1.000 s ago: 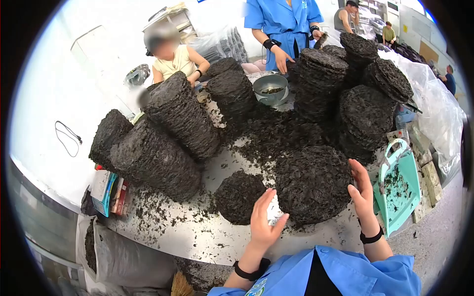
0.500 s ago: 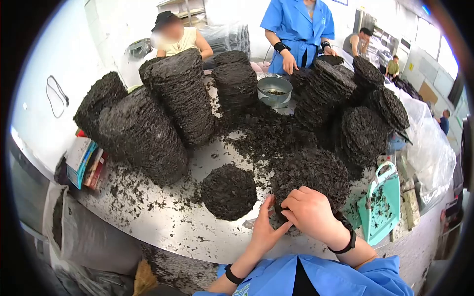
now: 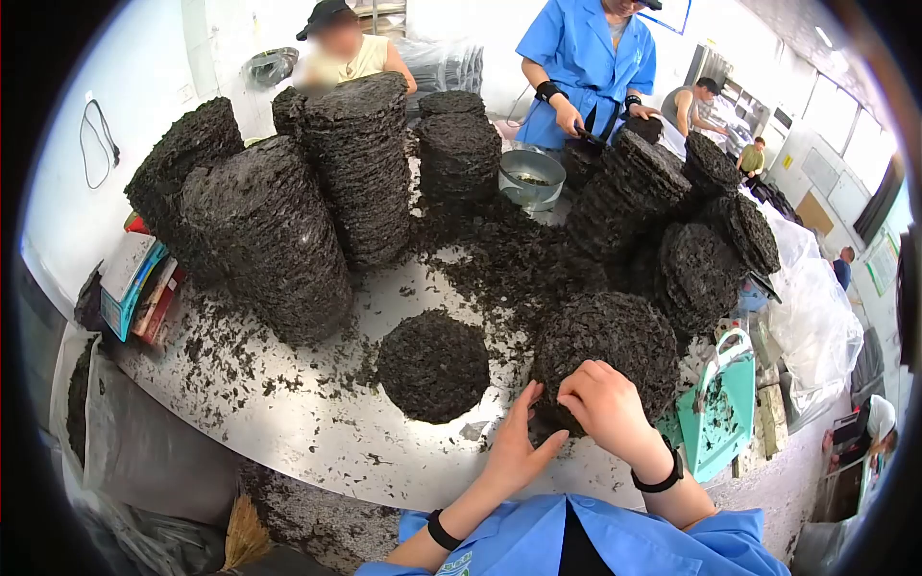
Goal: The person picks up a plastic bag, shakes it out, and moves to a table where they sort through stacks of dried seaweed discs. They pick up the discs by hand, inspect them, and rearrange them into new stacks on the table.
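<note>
A thick round cake of dark dried seaweed (image 3: pixel 607 331) lies on the table in front of me. At its near left edge, my left hand (image 3: pixel 521 444) is open, thumb and fingers apart, with fingertips close to the rim. My right hand (image 3: pixel 607 401) rests over the near part of the cake. Its fingers are curled together and point down at the surface; what they pinch, if anything, is hidden. To the left, a thinner seaweed disc (image 3: pixel 433 367) lies flat on the metal table (image 3: pixel 384 456).
Tall seaweed stacks (image 3: pixel 269 235) stand at the left, with more stacks (image 3: pixel 629 187) at the right. Loose flakes (image 3: pixel 509 259) cover the middle. A metal bowl (image 3: pixel 531 180) is at the back, a turquoise dustpan (image 3: pixel 718 408) at the right. A co-worker in blue (image 3: pixel 586 72) stands opposite.
My right hand's fingers have curled in more over the cake, and my left hand stays by its edge. The view has shifted slightly. The co-worker's hands opposite have moved slightly.
</note>
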A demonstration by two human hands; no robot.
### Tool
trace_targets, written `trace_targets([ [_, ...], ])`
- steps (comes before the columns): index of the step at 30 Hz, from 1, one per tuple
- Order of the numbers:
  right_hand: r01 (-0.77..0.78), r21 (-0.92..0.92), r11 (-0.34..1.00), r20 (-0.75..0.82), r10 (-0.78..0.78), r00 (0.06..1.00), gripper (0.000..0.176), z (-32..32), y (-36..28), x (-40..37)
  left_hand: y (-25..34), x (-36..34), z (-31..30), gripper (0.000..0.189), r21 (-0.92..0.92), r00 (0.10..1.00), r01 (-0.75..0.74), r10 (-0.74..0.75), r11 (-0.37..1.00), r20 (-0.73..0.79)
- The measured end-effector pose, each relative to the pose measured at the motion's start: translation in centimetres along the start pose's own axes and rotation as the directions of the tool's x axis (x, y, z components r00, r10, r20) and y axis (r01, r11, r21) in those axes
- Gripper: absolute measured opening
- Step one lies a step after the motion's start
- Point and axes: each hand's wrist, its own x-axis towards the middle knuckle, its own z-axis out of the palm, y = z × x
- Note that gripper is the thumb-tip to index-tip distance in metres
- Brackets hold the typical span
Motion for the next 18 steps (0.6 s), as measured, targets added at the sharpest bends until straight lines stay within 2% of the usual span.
trace_targets([
  [1,-0.033,0.134,0.99,-0.038,0.038,0.999,0.007,-0.21,0.17,-0.02,0.09,0.0,-0.06,0.081,-0.004,1.0,-0.002,0.002,1.0,-0.002],
  [5,-0.085,0.185,0.979,-0.016,0.09,0.996,0.006,-0.78,0.29,-0.13,0.27,-0.05,-0.07,0.078,-0.019,1.0,0.009,-0.009,1.0,0.006],
  [7,0.028,0.105,0.994,0.05,-0.034,0.998,0.006,-0.8,0.46,-0.16,0.17,-0.05,0.03,0.078,-0.005,1.0,0.008,-0.008,1.0,0.009],
  [18,0.081,-0.099,0.992,0.132,-0.067,0.989,0.01,-0.2,-0.14,-0.26,-0.06,-0.19,0.12,0.075,0.029,1.0,0.01,-0.01,1.0,0.021],
])
